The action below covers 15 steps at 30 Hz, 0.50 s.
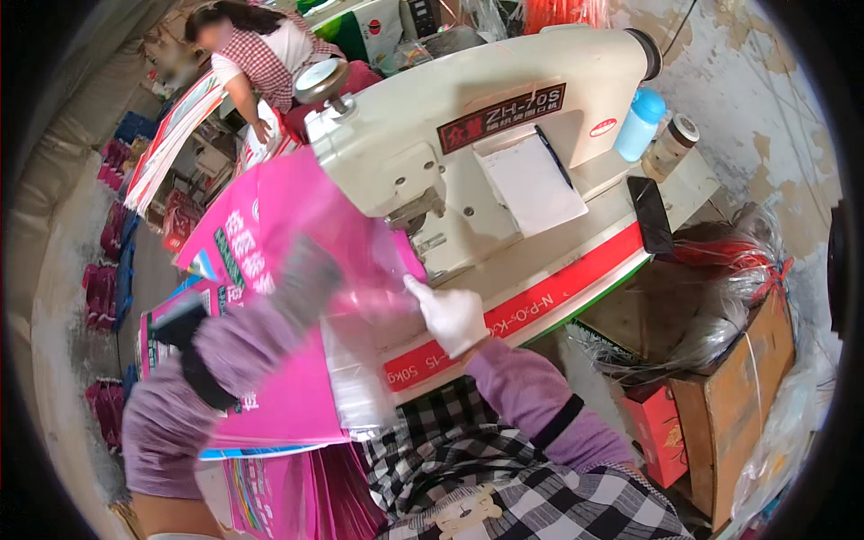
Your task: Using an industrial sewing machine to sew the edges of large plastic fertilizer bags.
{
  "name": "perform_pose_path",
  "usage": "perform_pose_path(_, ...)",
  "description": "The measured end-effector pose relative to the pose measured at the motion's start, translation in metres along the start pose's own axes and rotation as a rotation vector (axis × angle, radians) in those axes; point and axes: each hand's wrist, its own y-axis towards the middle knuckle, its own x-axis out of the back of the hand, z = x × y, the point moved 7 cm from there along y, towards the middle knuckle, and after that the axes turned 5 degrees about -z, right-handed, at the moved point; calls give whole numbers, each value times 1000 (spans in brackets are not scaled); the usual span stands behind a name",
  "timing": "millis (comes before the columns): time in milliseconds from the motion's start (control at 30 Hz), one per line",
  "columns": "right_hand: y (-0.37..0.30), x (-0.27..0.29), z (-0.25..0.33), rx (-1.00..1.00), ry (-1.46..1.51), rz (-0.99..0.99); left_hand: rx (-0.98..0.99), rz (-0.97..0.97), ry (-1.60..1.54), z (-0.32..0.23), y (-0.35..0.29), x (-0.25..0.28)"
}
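Pink bag [301, 202] points right, long axis unclear; right fingers [414, 286] pinch it; left hand's [315, 274] fingers blurred, can't tell

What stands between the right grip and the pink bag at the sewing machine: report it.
Nothing visible does: the white-gloved right grip is at the edge of the pink bag, beside the sewing machine. Contact is hard to tell.

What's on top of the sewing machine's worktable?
On the right: a blue bottle, a brown-lidded jar and a black phone. Leftward, the pink bag and right hand cover part of it; anything beneath them is hidden.
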Motion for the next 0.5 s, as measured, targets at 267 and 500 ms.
perform_pose_path(267, -68, -39, 96, -786, 1511, 235, 162, 709, -1166, -79, -161, 32)
perform_pose_path(500, -52, 19, 43, -721, 1460, -30, -255, 195, -557, -140, -124, 92)
